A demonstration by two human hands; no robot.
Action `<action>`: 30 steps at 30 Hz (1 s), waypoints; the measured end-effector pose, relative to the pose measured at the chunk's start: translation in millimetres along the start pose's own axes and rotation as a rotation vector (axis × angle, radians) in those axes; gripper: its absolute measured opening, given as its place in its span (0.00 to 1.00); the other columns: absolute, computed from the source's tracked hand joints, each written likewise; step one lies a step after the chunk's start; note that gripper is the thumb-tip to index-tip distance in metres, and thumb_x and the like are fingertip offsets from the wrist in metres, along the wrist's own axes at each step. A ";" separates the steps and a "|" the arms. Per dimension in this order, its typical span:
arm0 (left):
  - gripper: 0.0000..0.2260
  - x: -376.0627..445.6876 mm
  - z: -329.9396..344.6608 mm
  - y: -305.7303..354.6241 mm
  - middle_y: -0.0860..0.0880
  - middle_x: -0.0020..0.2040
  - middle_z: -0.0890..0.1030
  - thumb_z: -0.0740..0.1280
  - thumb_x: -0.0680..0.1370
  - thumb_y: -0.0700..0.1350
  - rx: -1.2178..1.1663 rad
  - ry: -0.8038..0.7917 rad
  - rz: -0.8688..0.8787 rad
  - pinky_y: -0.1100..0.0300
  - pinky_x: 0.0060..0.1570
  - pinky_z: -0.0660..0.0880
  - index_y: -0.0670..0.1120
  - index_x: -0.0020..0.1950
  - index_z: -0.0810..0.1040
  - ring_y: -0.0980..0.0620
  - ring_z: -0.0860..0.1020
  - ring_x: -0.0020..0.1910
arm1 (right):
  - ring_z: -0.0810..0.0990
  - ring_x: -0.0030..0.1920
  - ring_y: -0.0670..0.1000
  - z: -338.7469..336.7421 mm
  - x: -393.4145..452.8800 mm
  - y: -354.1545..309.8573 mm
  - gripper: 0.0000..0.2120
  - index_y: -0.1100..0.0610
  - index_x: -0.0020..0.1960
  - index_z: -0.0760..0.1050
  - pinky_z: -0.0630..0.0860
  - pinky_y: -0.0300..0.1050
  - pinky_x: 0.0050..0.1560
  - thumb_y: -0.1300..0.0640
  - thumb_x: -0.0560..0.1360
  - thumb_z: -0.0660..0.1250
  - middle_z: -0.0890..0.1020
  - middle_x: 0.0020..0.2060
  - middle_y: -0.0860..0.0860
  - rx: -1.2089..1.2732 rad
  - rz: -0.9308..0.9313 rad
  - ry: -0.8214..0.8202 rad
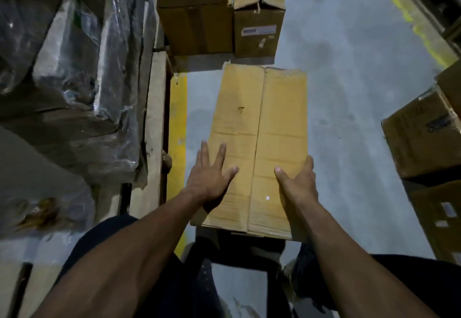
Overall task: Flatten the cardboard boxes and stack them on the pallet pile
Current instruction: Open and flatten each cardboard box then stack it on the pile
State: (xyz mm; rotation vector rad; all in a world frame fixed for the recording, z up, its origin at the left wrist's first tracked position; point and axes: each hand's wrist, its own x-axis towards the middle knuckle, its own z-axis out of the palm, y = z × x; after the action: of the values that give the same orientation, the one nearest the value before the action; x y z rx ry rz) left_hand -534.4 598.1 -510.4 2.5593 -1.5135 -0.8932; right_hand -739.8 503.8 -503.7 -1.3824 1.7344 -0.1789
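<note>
A long tan cardboard box [259,123] stands on the grey floor straight ahead, its top flaps closed along a centre seam. My left hand [212,178] lies flat on the near left part of the top, fingers spread. My right hand [299,183] rests on the near right part, thumb on top and fingers wrapped over the right edge. To the left is a wooden pallet [152,128] carrying a pile wrapped in clear plastic film [74,73].
Two upright brown boxes [258,15] stand beyond the long box. More boxes [424,143] are stacked at the right. A yellow floor line [177,128] runs beside the pallet. My legs and shoes show at the bottom.
</note>
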 end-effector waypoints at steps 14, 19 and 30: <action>0.31 27.8 -33.9 43.0 0.41 0.69 0.73 0.45 0.81 0.63 0.644 0.115 0.852 0.48 0.77 0.48 0.43 0.65 0.75 0.41 0.59 0.78 | 0.69 0.71 0.61 7.7 3.0 5.2 0.46 0.45 0.81 0.44 0.68 0.60 0.66 0.37 0.74 0.69 0.66 0.75 0.53 -0.026 -0.032 0.092; 0.26 27.1 -80.5 47.0 0.43 0.41 0.78 0.54 0.80 0.61 0.653 0.267 1.107 0.47 0.70 0.65 0.42 0.42 0.81 0.42 0.77 0.47 | 0.71 0.69 0.61 7.6 0.7 4.0 0.45 0.44 0.80 0.45 0.70 0.61 0.65 0.36 0.74 0.69 0.68 0.72 0.53 -0.030 -0.044 0.099; 0.20 1.7 -122.0 6.7 0.46 0.66 0.74 0.56 0.82 0.58 0.968 -0.012 0.502 0.52 0.64 0.70 0.48 0.69 0.72 0.46 0.72 0.65 | 0.70 0.69 0.62 6.4 -1.9 5.5 0.45 0.44 0.80 0.45 0.69 0.63 0.66 0.36 0.74 0.69 0.68 0.73 0.54 0.001 -0.048 0.083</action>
State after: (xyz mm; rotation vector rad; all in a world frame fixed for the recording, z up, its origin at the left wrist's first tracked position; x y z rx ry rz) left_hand -479.1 562.8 -407.4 2.3356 -2.9280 -0.0846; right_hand -739.2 509.9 -509.8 -1.4349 1.7692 -0.2664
